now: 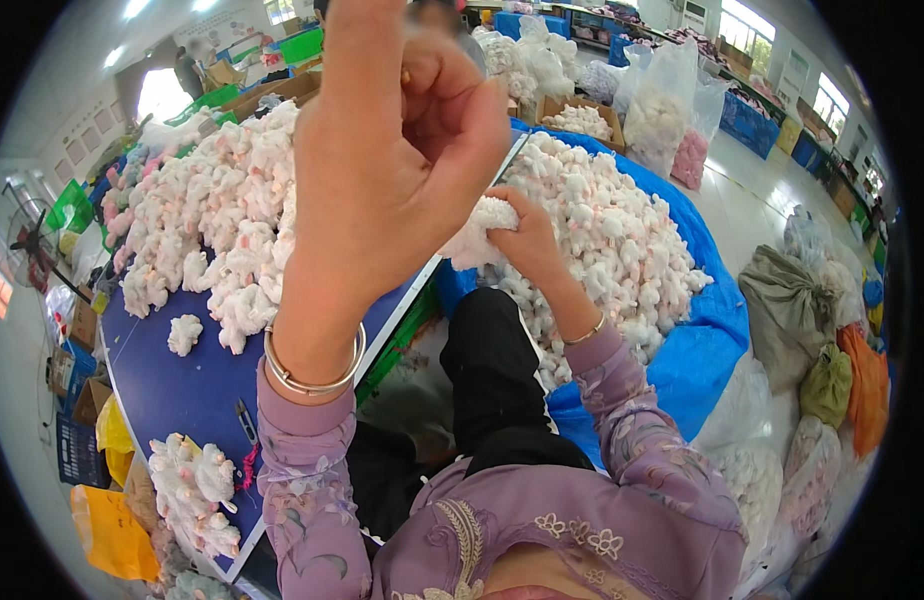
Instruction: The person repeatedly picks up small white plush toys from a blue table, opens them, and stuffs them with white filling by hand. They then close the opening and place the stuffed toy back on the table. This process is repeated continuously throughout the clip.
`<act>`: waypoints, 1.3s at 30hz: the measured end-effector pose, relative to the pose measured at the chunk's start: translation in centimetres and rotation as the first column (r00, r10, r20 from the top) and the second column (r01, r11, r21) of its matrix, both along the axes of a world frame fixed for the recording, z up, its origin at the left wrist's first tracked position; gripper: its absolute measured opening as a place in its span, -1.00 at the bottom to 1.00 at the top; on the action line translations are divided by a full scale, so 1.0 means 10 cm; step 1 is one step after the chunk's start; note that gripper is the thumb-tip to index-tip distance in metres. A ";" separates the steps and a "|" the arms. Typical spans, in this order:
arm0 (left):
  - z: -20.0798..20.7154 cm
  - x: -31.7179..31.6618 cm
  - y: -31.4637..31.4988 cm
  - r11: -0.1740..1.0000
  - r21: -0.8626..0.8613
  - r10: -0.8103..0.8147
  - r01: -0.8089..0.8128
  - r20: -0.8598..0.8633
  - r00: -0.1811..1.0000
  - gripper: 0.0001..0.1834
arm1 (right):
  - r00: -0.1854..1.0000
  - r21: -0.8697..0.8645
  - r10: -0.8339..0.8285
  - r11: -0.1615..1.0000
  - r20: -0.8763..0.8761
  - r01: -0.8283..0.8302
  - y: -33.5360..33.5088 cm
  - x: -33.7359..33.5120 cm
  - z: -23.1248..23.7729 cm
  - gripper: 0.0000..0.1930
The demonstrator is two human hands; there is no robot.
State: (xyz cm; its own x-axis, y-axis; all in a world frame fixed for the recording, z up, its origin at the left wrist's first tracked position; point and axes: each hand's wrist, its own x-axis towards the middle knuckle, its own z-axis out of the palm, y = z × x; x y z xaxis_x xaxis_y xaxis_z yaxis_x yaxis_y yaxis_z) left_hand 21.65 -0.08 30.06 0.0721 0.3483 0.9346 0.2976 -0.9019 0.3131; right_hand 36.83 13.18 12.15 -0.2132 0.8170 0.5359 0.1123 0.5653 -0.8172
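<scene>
My left hand (367, 190) is raised close in front of me, with one finger stretched upward and the others curled toward the thumb. Whatever sits in the curl, if anything, is hidden or too small to make out. My right hand (527, 238) is lower, closed round a fluffy white plush piece (480, 235) between thumb and fingers. Just beyond it spreads a big heap of small white plush pieces (607, 225) on a blue sheet (717, 335). Another pile of white plush pieces (227, 200) covers the far part of the blue table (167, 375) at left.
One plush piece (185, 335) lies apart on the table. Nearer are a small cutter-like tool (246, 422), a pink tangle (248, 468) and a smaller plush cluster (194, 490). Filled clear bags (662, 115) stand behind the heap; an orange sack (866, 385) is at right.
</scene>
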 end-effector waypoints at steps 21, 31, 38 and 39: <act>-1.52 0.44 0.35 0.886 -0.328 0.014 -0.328 -0.687 0.727 -0.50 | 0.927 0.220 0.059 0.964 0.371 -0.150 0.63 -0.61 -0.08 -0.70; -1.44 -0.28 0.33 0.769 -0.575 0.164 -0.280 -0.247 0.955 -0.68 | 0.911 0.145 0.399 0.900 0.104 -0.410 0.18 -0.55 -0.23 -0.77; -1.75 -0.71 0.61 0.720 -0.693 0.224 -0.035 0.184 0.957 -0.72 | 0.936 0.361 0.255 0.872 0.242 -0.331 -0.28 -0.46 0.13 -0.67; -1.79 -0.71 0.59 0.691 -0.722 0.186 0.032 0.221 0.957 -0.71 | 0.935 0.372 0.258 0.865 0.245 -0.336 -0.30 -0.45 0.11 -0.66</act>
State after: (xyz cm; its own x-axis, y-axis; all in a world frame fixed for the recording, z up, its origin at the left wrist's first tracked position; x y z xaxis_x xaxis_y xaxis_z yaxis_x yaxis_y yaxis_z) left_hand 14.55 5.83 12.12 -0.1881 0.9070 0.3768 0.1658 -0.3488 0.9224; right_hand 32.35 10.13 13.25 -0.5359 0.4219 0.7313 0.0100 0.8693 -0.4942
